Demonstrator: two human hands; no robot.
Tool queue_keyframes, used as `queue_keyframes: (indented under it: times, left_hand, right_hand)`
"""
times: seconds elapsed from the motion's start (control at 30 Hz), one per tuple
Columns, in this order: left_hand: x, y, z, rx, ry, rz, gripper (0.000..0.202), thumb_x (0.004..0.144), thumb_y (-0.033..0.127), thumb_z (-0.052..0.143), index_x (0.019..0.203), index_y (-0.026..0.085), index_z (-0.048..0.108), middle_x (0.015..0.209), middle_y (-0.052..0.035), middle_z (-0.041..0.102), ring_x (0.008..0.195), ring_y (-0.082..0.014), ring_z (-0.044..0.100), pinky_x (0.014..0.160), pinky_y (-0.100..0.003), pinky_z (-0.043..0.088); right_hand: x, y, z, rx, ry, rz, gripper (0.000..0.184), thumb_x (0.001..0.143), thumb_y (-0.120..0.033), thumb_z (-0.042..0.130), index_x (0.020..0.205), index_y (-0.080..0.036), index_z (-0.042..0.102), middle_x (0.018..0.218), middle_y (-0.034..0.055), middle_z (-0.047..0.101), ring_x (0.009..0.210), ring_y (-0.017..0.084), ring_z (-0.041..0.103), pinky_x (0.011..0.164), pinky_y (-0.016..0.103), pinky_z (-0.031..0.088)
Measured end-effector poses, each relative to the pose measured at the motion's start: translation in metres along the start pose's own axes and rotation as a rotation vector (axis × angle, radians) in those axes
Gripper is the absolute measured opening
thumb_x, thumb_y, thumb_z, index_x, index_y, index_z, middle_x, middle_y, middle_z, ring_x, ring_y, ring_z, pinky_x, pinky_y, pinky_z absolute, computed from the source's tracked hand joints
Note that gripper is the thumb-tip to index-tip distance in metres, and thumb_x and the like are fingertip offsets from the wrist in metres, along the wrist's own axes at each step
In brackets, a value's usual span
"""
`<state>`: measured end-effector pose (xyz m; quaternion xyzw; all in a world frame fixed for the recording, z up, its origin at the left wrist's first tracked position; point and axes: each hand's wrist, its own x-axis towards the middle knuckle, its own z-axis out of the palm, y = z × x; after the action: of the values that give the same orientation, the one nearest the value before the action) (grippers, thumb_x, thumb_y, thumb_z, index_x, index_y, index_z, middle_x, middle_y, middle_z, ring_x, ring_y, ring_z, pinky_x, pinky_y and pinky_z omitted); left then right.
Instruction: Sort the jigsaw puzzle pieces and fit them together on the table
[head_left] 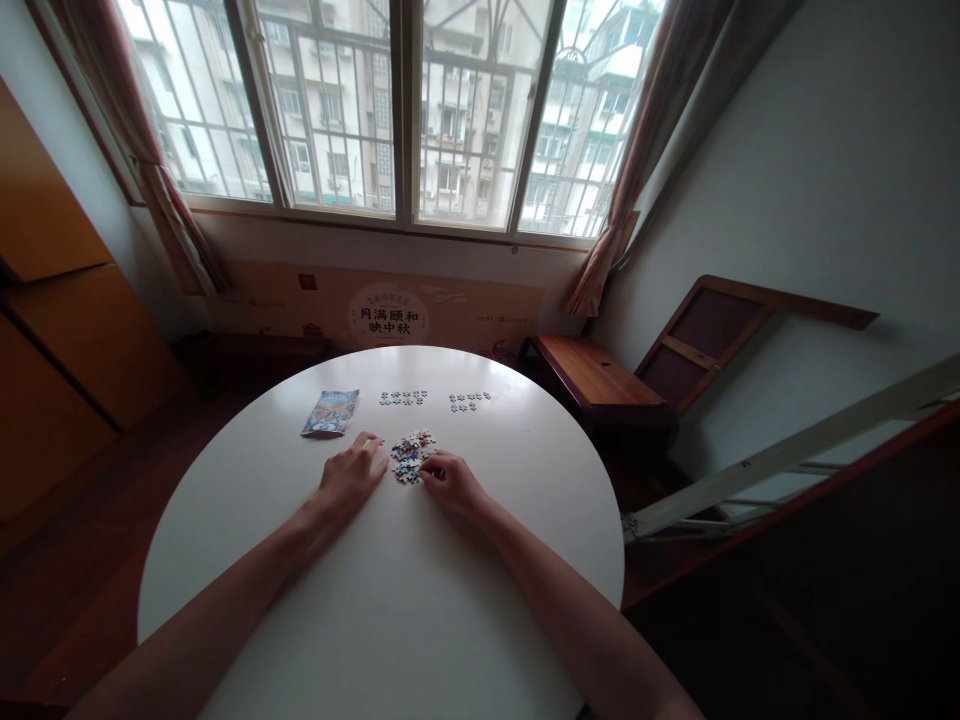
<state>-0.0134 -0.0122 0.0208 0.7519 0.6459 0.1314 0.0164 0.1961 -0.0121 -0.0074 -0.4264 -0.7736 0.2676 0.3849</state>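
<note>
A loose pile of jigsaw puzzle pieces [411, 455] lies on the round white table [330, 620], some with printed side up and some pale. My left hand [354, 466] rests on the tabletop just left of the pile, fingers stretched out and holding nothing. At the pile's right edge, my right hand [453, 482] has thumb and fingers pinched together on a puzzle piece, mostly hidden by the fingers. Beyond the pile, one group of pieces [403, 398] lies in two rows. A second, smaller group of pieces [469, 401] is laid out to its right.
A colourful printed packet [331, 413] lies left of the piece rows. Past the table stand a printed cardboard panel [472, 310] under the window and a low wooden bench [592, 370]. A folded wooden frame [697, 340] leans against the right wall.
</note>
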Motion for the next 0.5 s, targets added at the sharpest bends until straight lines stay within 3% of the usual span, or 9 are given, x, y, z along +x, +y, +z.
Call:
queue_keyframes:
  times: [0.5]
  left_hand:
    - [0.0017,-0.0003,0.001,-0.035,-0.027,-0.013,0.042,0.088,0.043,0.041,0.12,0.023,0.058,0.135,-0.0063,0.048,0.098,-0.0234,0.06,0.079,-0.031,0.044]
  right_hand:
    - [0.0003,0.0003,-0.0003,-0.02,-0.011,-0.021,0.01,0.079,-0.018,0.06,0.077,-0.016,0.07,0.073,0.0011,0.058,0.062,0.009,0.049,0.06,0.02,0.038]
